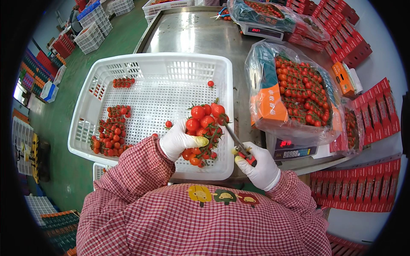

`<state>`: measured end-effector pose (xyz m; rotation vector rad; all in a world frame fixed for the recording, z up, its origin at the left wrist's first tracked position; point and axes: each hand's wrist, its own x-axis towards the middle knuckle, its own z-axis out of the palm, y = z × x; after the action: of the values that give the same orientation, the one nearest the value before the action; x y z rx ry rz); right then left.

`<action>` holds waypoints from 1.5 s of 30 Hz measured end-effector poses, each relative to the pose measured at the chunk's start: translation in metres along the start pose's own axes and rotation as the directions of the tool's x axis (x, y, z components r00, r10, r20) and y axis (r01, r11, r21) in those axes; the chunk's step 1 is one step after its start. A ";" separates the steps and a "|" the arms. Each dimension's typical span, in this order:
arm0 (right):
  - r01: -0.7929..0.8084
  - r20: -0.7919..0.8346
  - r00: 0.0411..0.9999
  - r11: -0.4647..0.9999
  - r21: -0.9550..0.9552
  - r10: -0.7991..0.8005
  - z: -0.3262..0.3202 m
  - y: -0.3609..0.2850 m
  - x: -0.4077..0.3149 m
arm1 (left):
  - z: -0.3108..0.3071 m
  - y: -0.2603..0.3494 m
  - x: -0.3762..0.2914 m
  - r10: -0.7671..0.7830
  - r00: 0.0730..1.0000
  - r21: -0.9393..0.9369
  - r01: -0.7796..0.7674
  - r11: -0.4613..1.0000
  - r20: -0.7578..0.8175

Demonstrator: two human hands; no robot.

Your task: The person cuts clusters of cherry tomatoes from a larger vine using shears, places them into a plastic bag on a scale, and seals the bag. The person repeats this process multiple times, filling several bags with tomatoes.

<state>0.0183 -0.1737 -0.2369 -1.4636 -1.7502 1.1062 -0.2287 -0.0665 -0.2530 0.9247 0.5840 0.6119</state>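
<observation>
A bunch of red cherry tomatoes (202, 131) is gripped in my white-gloved left hand (182, 139), above the near right part of a white plastic crate (150, 57). My right hand (258, 166), also gloved, holds a pair of snips (238, 140) with dark blades and red-and-black handles. The blade tips reach the upper right tomatoes of the bunch; whether they touch a stem I cannot tell. Inside the crate, more vine tomatoes (110, 137) lie along the left side, with a small truss (123, 83) at the far left and a loose tomato (210, 84) at the far right.
Right of the crate, a carton lined with clear plastic (269, 102) and filled with vine tomatoes sits on a digital scale (293, 150). Behind it stands a second scale (261, 31) bearing another carton. Blue-handled snips (221, 13) lie on the steel table (198, 30). Red cartons (355, 188) are stacked at right.
</observation>
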 end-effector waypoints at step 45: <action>-0.718 -0.692 0.696 0.202 -0.666 0.191 -0.557 0.482 -0.171 | 0.219 -0.039 0.269 0.021 0.999 0.876 -0.017 -0.482 0.031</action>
<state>0.7602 -0.1956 -0.3839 -2.8432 -1.5454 -0.3112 0.1165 -0.0154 -0.2350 2.8354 1.1630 -0.2270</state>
